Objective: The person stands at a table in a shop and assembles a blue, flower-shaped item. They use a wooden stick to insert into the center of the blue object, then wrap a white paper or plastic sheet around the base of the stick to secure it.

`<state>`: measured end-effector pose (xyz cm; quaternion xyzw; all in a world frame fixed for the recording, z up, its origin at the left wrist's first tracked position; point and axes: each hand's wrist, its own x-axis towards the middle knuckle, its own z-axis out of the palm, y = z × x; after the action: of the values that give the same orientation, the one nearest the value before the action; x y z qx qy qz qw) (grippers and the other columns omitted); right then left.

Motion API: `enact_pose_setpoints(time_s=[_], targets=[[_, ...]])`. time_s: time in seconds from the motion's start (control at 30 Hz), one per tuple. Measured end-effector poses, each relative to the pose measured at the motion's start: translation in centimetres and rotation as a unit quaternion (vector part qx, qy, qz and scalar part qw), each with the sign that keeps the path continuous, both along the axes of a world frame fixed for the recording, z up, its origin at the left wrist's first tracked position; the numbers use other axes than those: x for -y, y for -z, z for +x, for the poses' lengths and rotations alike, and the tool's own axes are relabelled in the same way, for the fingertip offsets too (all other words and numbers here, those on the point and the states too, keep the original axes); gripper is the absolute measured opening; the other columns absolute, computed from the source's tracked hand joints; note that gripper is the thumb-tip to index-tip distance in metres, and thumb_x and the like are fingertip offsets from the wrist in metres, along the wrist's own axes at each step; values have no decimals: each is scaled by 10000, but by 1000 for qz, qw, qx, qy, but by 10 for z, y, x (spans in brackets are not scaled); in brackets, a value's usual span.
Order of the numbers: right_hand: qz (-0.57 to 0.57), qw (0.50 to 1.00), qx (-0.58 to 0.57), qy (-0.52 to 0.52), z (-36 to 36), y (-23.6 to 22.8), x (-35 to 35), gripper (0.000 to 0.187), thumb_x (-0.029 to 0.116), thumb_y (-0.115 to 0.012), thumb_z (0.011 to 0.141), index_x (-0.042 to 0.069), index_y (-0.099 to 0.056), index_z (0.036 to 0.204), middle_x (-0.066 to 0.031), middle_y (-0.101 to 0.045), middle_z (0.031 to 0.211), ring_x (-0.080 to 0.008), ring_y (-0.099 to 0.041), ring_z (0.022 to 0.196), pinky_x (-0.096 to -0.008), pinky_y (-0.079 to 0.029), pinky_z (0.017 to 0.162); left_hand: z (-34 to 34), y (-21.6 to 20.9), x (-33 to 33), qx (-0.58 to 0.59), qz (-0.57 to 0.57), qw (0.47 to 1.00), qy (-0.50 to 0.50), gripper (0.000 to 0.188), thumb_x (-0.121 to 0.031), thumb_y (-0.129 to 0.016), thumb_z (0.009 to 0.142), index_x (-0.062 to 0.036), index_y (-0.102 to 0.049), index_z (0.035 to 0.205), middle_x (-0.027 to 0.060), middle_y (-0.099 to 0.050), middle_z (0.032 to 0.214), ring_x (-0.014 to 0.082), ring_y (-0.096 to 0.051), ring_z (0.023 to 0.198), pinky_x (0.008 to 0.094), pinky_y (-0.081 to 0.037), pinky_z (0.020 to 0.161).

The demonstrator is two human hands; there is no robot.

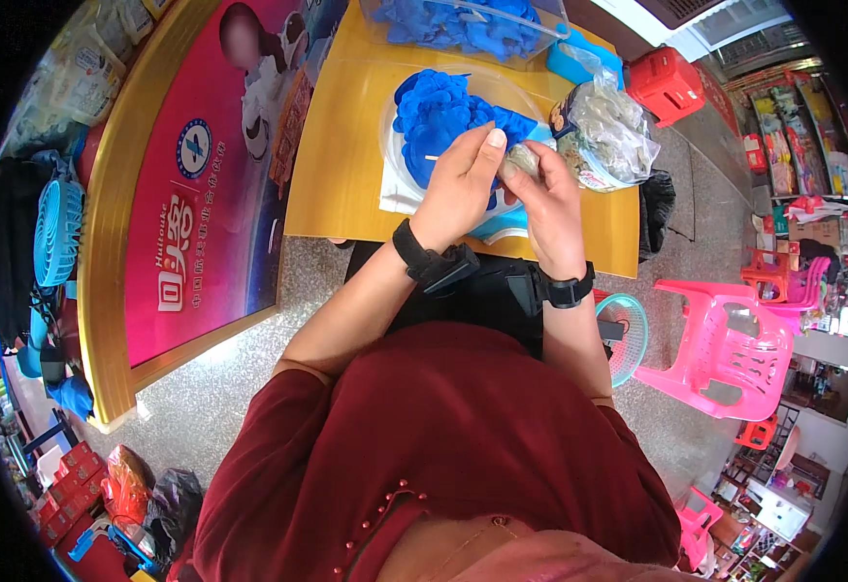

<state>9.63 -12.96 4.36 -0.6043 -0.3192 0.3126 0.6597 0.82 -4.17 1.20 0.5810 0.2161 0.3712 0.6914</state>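
Work is looking unfinished: blue pieces (436,109) are filling my dish (400,178) and bin (535,45); my right hand (552,200) is pinching something greyish (523,159), my left hand (457,186) pressing fingertips together.

I count two hands (552,206), one round tray (500,89) inside near edge of table (340,179); one clear bin (548,43), far edge; one bagged tub (594,173), right edge; blue pieces (434,112) past counting.

Left hand (453,186) and right hand (554,209) close together, fingers (554,167) bent, forearms (346,306) reaching forward
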Motion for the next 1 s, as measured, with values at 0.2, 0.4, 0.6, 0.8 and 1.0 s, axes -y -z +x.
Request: enact_pose_setpoints(time_s=[0.2, 0.4, 0.6, 0.8, 1.0], targets=[[-29, 999, 0, 31, 10, 6, 2, 196, 95, -692, 853, -11, -611, 997, -10, -605, 777, -56, -510, 624, -211, -397, 543, -2, -4, -3, -73, 271, 948, -153, 336, -161, -634, 916, -54, -578, 1230, 110, -617, 969, 195, -601, 926, 295, -509, 785], [-21, 997, -54, 41, 13, 8, 1, 184, 86, -703, 832, -8, -609, 960, -7, -594, 744, -55, -488, 567, -207, -374, 514, -7, -9, -4, -65, 182, 978, -82, 364, -30, -696, 836, -66, -607, 1187, 89, -646, 872, 173, -631, 802, 275, -511, 762], [-16, 994, -97, 44, 13, 7, 4, 181, 73, -709, 817, -7, -608, 945, -11, -595, 743, -56, -477, 547, -207, -363, 498, -2, 7, -12, -5, 37, 999, 18, 268, 0, -645, 884, -34, -609, 1147, 22, -635, 878, 88, -593, 813, 231, -483, 750], [-60, 990, 61, 109, 15, 11, 3, 160, 30, -686, 819, 0, -600, 951, -11, -587, 746, -68, -500, 570, -218, -394, 512, 1, 5, -4, 41, -30, 997, 64, 194, 2, -612, 911, -22, -593, 1103, -3, -597, 896, 63, -556, 832, 215, -461, 760], [31, 996, -62, 49, 13, 1, 3, 285, -19, -655, 818, 13, -562, 1085, -32, -591, 814, -117, -590, 693, -241, -488, 597, 3, 6, 1, 33, -12, 999, 8, 190, -8, -603, 918, -48, -574, 1102, -18, -574, 918, 46, -517, 796, 203, -440, 701]])
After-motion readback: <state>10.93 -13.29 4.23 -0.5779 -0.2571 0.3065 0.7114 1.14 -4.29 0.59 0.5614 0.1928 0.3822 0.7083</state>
